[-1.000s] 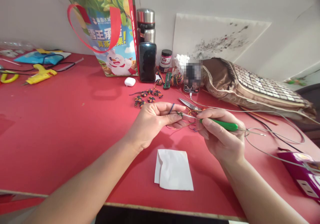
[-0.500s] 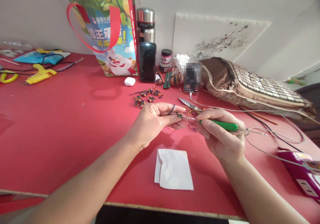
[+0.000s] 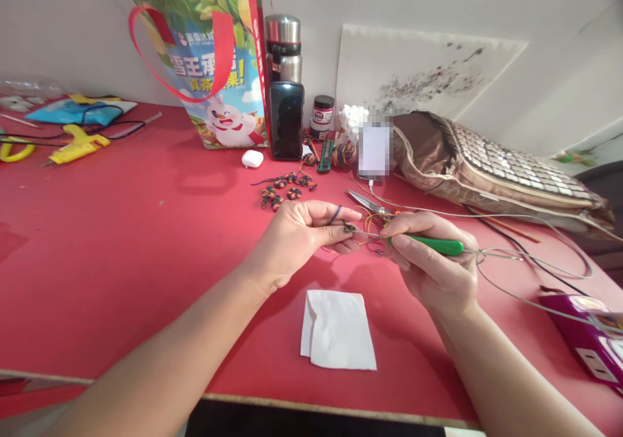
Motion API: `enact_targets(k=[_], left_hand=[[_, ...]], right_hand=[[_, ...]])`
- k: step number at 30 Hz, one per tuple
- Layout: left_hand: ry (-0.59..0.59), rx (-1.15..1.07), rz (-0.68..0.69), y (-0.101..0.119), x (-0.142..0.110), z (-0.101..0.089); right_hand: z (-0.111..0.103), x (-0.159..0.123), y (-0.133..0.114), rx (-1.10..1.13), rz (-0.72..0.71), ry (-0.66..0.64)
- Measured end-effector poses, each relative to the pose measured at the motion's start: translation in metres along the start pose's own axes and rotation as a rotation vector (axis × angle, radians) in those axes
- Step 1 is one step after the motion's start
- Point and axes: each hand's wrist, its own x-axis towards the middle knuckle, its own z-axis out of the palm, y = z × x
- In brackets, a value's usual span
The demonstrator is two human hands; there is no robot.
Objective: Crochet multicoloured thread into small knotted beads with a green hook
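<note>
My left hand [image 3: 311, 232] pinches a small dark-green crochet piece [image 3: 349, 227] between thumb and fingers, and dark blue yarn [image 3: 335, 214] loops over its index finger. My right hand [image 3: 433, 262] is closed round the green handle of a crochet hook [image 3: 440, 246]. The hook's thin metal shaft reaches left to the crochet piece; its tip is too small to make out. Orange and multicoloured yarn strands [image 3: 372, 221] lie behind and below the fingers. Scissors [image 3: 367, 201] rest just beyond them, handles partly hidden. Several small multicoloured crochet pieces [image 3: 294, 194] lie behind my left hand.
Folded white paper [image 3: 341, 330] lies near the front edge. At the back stand a printed bag [image 3: 224, 67], a steel flask [image 3: 283, 41], a dark phone [image 3: 287, 122] and a jar [image 3: 322, 117]. A yellow glue gun [image 3: 78, 145] is left; a beaded cushion [image 3: 511, 164] and cables are right.
The hook's shaft has shifted slightly at the crochet piece. Both hands stay almost in place, and the blurred phone screen at the back has turned from dark to light.
</note>
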Motion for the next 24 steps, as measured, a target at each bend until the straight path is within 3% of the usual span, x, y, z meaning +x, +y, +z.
enact_targets(k=[7,13,18,24], left_hand=[[-0.005,0.067,0.017,-0.001,0.001,0.001],[-0.003,0.098,0.014,-0.002,0.000,0.002],[-0.009,-0.069,-0.007,-0.001,0.000,0.004],[0.023,-0.164,0.006,-0.002,0.001,0.007]], right_hand=[[-0.005,-0.001,-0.003,-0.164,-0.019,-0.037],[-0.002,-0.001,-0.003,-0.137,-0.002,-0.050],[0.013,-0.003,0.000,-0.039,0.000,-0.013],[0.017,-0.003,0.007,-0.088,-0.056,0.016]])
